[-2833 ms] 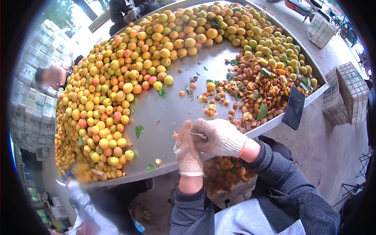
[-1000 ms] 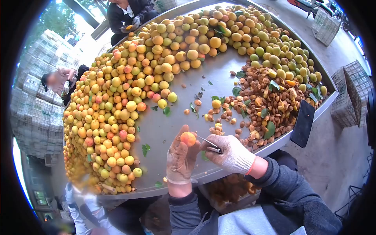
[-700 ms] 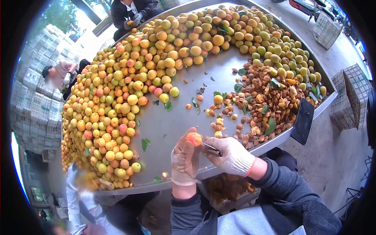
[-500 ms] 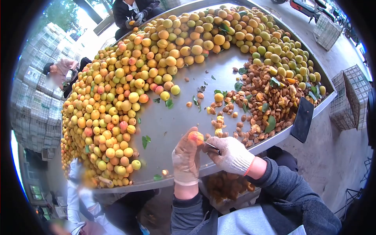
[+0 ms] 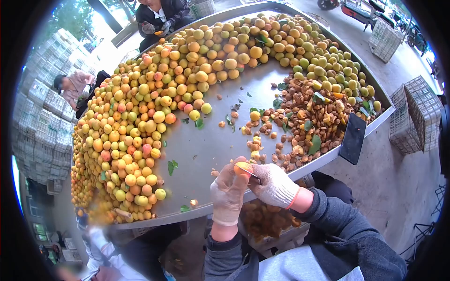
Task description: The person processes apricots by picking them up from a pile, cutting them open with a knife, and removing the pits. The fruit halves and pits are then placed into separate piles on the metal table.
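My left hand [image 5: 228,193], in a worn white glove, grips an orange apricot [image 5: 242,168] at the near edge of the metal table [image 5: 206,145]. In a white knit glove, my right hand [image 5: 273,184] holds a small knife [image 5: 249,173] with its blade set into the apricot. Both hands meet just over the table rim. A heap of brown apricot pits [image 5: 309,117] and leaves lies right of my hands. A great bank of yellow and orange apricots [image 5: 140,122] curves round the table's left and far sides.
A black phone [image 5: 352,138] leans on the table's right rim. A crate of pitted fruit [image 5: 267,220] sits under the table by my knees. Wire crates [image 5: 415,117] stand on the concrete floor at right. Other people work at the far end [image 5: 161,16] and left side [image 5: 75,86].
The apricot was earlier held up apart from the knife; now the blade is in the fruit and both hands have drawn closer together at the table edge.
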